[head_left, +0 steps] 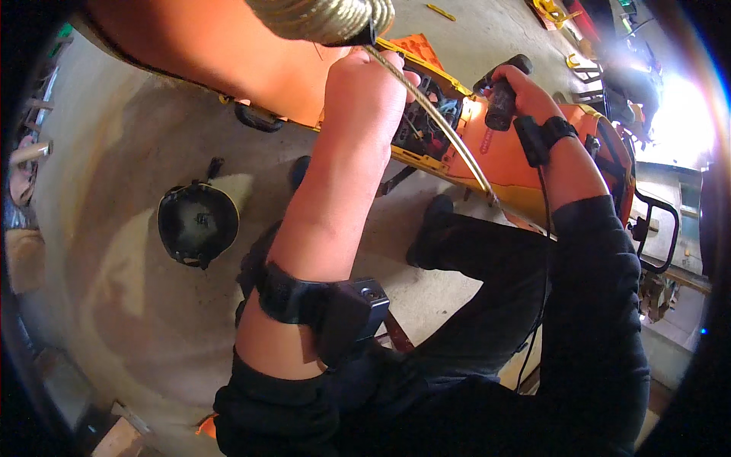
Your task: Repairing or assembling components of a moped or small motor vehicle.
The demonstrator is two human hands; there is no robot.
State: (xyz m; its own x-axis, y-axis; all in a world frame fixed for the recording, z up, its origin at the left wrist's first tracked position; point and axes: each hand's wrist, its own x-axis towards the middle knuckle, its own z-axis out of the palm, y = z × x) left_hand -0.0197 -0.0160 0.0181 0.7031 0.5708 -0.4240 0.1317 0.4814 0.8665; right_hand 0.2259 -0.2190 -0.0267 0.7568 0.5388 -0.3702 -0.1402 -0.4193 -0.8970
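Observation:
My right hand [520, 85] is wrapped around a black, drill-like power tool [500, 107], held above the orange panel of a long orange machine [491, 145]. My left hand [373, 72] is closed at the rim of an opening in the machine. Its fingertips are mostly hidden, so what it holds, if anything, does not show. Wires and dark parts [430, 114] lie inside the opening, beside my left hand. A coil of gold cord [324, 19] hangs in front of the view, and one strand runs down past my left hand.
A black helmet-like shell [199, 225] lies on the concrete floor to the left. A black tubular handle [659, 232] sticks out at the machine's right end. A thin black cable [545, 228] hangs from my right wrist strap. Yellow items lie on the far floor.

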